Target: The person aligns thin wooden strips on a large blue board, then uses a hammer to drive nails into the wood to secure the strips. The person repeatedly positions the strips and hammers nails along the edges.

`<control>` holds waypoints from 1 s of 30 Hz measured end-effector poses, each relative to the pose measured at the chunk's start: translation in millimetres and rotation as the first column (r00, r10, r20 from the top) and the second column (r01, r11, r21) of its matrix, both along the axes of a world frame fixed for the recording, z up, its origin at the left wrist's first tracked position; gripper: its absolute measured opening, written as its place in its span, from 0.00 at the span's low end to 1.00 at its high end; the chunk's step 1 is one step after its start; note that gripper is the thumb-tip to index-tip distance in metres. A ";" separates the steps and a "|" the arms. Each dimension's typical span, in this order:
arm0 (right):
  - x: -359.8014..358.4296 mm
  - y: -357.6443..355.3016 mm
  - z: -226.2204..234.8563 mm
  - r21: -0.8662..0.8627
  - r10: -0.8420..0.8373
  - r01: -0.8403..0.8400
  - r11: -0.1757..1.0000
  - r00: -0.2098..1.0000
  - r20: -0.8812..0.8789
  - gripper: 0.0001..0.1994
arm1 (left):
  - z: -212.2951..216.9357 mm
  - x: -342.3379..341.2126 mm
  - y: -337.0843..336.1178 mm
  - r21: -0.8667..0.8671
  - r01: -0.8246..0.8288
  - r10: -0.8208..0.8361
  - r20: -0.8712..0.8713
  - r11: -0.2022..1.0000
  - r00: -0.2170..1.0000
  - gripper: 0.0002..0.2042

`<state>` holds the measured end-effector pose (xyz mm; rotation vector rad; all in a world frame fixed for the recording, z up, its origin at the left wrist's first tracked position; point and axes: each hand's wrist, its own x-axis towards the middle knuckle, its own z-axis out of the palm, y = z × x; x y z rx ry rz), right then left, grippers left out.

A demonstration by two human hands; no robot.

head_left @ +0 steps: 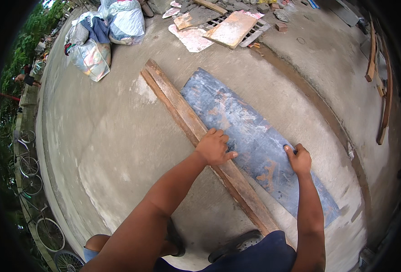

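Note:
A long, weathered wooden beam (175, 106) runs slantwise in front of me, from the upper left down toward my feet. My left hand (215, 147) is closed over its middle, fingers curled and thumb pointing right. Alongside, on the beam's right, lies a blue-grey flat panel (250, 131) scuffed with white and brown patches. The panel's right long edge is in the grip of my right hand (298, 158), thumb on top and fingers mostly hidden around the edge.
Concrete ground (119, 136) surrounds the pieces. Stuffed bags (91, 56) stand at the far left; boards (232, 29) and rubble lie ahead. A shallow channel (318, 97) crosses the right side, with loose timber (386, 90) beyond. Bicycles (29, 165) line the left edge.

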<state>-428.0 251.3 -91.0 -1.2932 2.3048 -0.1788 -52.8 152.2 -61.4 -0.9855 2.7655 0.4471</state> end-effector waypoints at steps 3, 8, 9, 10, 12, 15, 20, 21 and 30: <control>-72.8 22.4 -10.8 -0.091 -0.098 0.086 0.992 0.987 -0.128 0.30 | -6.6 -7.7 -1.8 0.020 -0.002 0.002 0.002 1.000 1.000 0.34; -60.6 72.0 64.6 0.109 0.214 -0.187 0.976 0.903 -0.372 0.45 | -7.1 13.1 -5.7 -0.114 -0.011 -0.007 -0.156 0.993 0.988 0.24; -35.4 85.7 82.6 0.117 0.252 -0.227 0.967 0.922 -0.295 0.48 | -11.3 29.8 -2.6 -0.165 0.020 -0.045 -0.149 0.986 0.988 0.25; -30.7 123.9 92.2 0.162 0.300 -0.265 0.950 0.921 -0.250 0.48 | 1.9 19.7 5.2 -0.132 0.071 -0.090 -0.144 0.989 0.985 0.31; -4.9 199.1 122.7 0.079 0.192 -0.191 0.978 0.981 -0.001 0.49 | 39.2 27.9 4.7 -0.143 0.041 -0.069 -0.202 0.989 0.977 0.40; 45.2 251.9 203.6 0.028 -0.008 0.004 1.000 0.989 0.144 0.48 | 99.3 60.5 -0.4 0.117 -0.184 0.148 0.261 0.976 0.954 0.40; 74.2 293.1 305.5 -0.017 -0.241 0.242 0.970 0.969 0.046 0.46 | 168.5 62.0 -35.5 0.037 -0.101 0.095 0.145 0.994 0.985 0.37; 77.6 303.9 317.1 -0.023 -0.283 0.284 0.959 0.958 0.040 0.45 | 177.0 59.1 -43.4 0.022 -0.097 0.094 0.128 0.995 0.987 0.36; 91.4 383.9 343.4 -0.001 -0.526 0.527 0.850 0.850 0.027 0.41 | 206.3 41.1 -75.7 -0.003 -0.070 0.070 0.079 0.998 0.994 0.31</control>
